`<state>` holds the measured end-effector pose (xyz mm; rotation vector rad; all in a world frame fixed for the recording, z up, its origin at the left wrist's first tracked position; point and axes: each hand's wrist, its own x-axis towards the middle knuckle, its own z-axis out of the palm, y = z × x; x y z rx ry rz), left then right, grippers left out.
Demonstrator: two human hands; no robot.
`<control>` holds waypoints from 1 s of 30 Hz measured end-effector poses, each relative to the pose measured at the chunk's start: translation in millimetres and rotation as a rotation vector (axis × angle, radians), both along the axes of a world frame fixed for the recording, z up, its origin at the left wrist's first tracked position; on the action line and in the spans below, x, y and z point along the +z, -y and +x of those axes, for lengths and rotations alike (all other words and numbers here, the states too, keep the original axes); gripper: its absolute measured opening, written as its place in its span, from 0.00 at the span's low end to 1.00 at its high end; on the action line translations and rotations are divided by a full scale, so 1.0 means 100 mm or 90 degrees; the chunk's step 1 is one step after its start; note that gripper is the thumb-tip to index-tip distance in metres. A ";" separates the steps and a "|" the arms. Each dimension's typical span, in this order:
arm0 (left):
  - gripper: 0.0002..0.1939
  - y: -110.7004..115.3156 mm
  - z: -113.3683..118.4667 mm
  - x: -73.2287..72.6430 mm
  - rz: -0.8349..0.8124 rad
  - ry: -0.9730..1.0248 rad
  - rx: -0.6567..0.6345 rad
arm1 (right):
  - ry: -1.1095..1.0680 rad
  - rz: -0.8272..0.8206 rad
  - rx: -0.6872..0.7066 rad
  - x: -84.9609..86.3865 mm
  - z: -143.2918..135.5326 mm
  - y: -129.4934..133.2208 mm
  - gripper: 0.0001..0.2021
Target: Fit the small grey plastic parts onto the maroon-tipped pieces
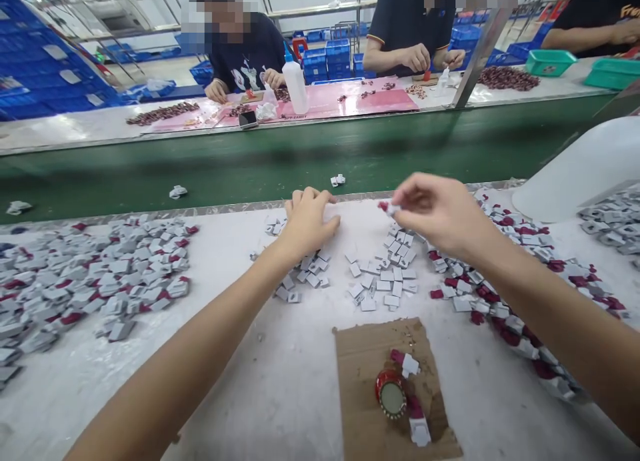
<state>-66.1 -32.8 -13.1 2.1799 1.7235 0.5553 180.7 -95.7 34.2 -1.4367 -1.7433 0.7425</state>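
Observation:
My right hand (436, 211) pinches a small maroon-and-white plastic piece (389, 208) between thumb and fingers, above the table; the hand is slightly blurred. My left hand (309, 222), palm down and thumb held apart, hovers at a small heap of pale grey plastic pieces (311, 271). I see nothing in it, though its palm is hidden. Between the hands lies another group of pale grey blocks (385, 277). Nearer me, a brown cardboard piece (363, 381) carries a red-rimmed bottle cap (391, 395) and two maroon-and-grey pieces (411, 365).
Large piles of grey and maroon pieces lie left (100, 274) and right (500, 301). A white curved container (580, 171) stands at the right. Beyond the table edge, a green conveyor belt (280, 155) holds several pieces. Co-workers (250, 54) sit across, near a white bottle (296, 87).

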 end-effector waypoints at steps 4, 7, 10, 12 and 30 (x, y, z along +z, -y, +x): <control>0.12 0.32 -0.08 -0.01 0.041 -0.101 -0.042 | -0.080 -0.012 0.023 -0.10 0.12 1.06 0.03; 0.10 0.35 -0.05 -0.01 0.024 -0.117 -0.072 | -0.071 -0.010 0.020 -0.24 0.11 1.61 0.05; 0.11 0.41 -0.01 0.02 0.003 -0.061 -0.108 | -0.072 -0.001 0.028 -0.33 0.06 1.94 0.08; 0.12 0.52 0.01 0.08 -0.010 0.028 -0.137 | -0.065 -0.005 0.053 -0.37 0.02 2.07 0.10; 0.14 1.88 -0.18 0.03 -0.153 0.107 -0.240 | -0.090 -0.017 0.069 -0.49 -0.13 2.24 0.12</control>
